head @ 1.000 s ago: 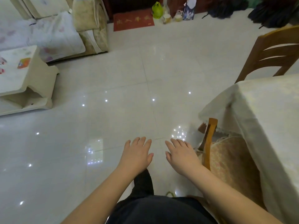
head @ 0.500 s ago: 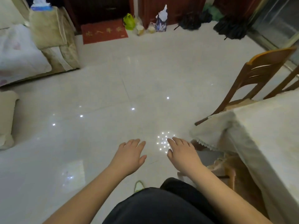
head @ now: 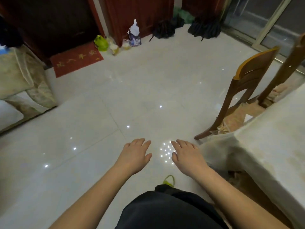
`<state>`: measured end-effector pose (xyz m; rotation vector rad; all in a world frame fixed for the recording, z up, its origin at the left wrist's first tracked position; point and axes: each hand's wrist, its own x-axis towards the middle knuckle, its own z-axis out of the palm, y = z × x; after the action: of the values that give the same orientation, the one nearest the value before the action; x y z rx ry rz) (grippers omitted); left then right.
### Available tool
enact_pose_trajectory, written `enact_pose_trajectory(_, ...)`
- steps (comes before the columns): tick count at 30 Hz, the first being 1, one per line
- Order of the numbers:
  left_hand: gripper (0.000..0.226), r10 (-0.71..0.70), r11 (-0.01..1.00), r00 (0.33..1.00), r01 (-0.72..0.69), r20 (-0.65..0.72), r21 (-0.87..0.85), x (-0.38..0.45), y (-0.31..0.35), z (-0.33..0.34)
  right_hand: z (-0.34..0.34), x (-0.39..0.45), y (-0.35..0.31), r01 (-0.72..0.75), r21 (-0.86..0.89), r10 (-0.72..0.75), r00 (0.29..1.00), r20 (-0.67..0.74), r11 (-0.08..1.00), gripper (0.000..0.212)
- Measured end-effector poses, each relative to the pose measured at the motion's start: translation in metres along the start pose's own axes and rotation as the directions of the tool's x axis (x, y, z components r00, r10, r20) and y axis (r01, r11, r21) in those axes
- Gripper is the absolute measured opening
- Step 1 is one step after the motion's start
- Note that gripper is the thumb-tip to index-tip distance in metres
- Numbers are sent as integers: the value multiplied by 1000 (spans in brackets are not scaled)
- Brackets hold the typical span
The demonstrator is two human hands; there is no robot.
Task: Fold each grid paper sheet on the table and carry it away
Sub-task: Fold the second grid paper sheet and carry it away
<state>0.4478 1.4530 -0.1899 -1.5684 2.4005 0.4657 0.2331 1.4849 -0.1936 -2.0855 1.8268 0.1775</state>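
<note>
My left hand (head: 134,156) and my right hand (head: 188,156) hover palm down over the glossy tiled floor, fingers apart, holding nothing. The table (head: 270,138), draped in a pale cloth, fills the right edge of the head view; its corner is just right of my right hand. No grid paper sheet shows on the visible part of the tabletop or anywhere else in view.
Two wooden chairs (head: 247,90) stand at the table's far side. A sofa (head: 21,83) sits at the left. A red doormat (head: 76,59), bags (head: 134,36) and dark umbrellas (head: 204,28) line the far wall. A green slipper (head: 169,180) peeks out below my hands.
The view has swung to the right: the sofa and side table slid off to the left, and the chairs and glass door came into view. Both hands stayed out in front, empty.
</note>
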Motion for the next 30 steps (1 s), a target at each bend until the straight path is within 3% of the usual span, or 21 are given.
enact_pose_trajectory(18, 58, 327, 941, 945, -328, 29, 79, 278, -1, -113, -83, 181, 100, -319, 131, 327, 944, -43, 939, 51)
enact_pose_trajectory(24, 58, 484, 866, 874, -485, 40, 117, 373, -18, -155, -117, 252, 122, -482, 190, 499, 865, -53, 856, 52)
enact_pose_trajectory(30, 58, 639, 747, 762, -647, 101, 156, 444, -3, -192, -151, 280, 147, -630, 257, 667, 739, -92, 733, 53)
